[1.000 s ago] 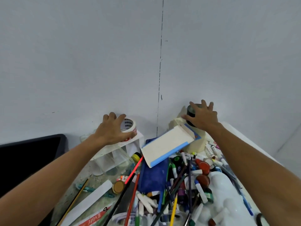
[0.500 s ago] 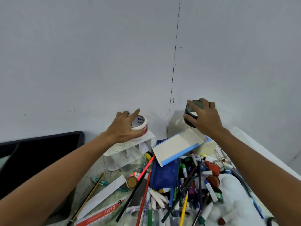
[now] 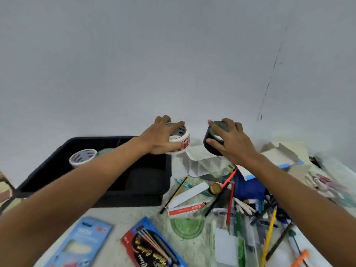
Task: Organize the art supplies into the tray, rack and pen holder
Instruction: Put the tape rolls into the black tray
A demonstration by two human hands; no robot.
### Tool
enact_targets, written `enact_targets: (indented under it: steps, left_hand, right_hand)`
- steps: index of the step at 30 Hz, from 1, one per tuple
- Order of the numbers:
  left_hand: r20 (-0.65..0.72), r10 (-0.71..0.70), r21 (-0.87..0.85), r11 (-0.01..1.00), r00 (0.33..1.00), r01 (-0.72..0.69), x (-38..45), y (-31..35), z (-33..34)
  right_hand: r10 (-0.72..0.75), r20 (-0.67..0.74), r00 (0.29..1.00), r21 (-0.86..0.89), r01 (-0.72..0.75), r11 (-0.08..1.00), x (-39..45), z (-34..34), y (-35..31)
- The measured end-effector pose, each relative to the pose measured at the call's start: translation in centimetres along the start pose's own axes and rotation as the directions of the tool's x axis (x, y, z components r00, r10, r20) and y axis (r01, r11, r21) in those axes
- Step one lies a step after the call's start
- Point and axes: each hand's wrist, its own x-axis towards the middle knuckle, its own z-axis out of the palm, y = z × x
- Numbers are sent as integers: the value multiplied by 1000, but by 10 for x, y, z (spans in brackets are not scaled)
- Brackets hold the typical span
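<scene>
My left hand (image 3: 159,137) grips white tape (image 3: 180,139), right hand (image 3: 229,141) grips black tape (image 3: 212,139). Step: tray (image 3: 154,189) loading. Next: lower both left, release.

Both hands now carry their tape rolls leftward: the white roll (image 3: 179,138) reaches the black tray (image 3: 107,160), the dark roll (image 3: 212,140) follows.

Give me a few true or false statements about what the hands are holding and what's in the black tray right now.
1. The left hand grips a white tape roll. True.
2. The right hand is empty. False: it grips a dark tape roll.
3. The black tray already holds a white roll. True.
4. Both held rolls rest inside the tray. False: the dark one is right of the tray, the white one at its far right corner.
</scene>
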Motion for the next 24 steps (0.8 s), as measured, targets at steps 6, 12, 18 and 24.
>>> enact_targets:
  steps: [6, 12, 18, 24]
  left_hand:
    - [3, -132, 42, 990, 991, 132, -78, -76, -37]
    - [63, -295, 53, 955, 953, 292, -151, -162, -53]
    - [142, -354, 47, 935, 924, 351, -192, -229, -49]
    - [189, -309, 216, 939, 932, 267, -202, -264, -27]
  right_hand:
    - [-189, 61, 980, 123, 180, 976, 26, 18, -114]
    - [-333, 120, 935, 265, 293, 919, 54, 42, -229]
    - [-350, 193, 916, 463, 230, 856, 73, 67, -309]
    - [-326, 313, 892, 429, 173, 887, 83, 98, -343]
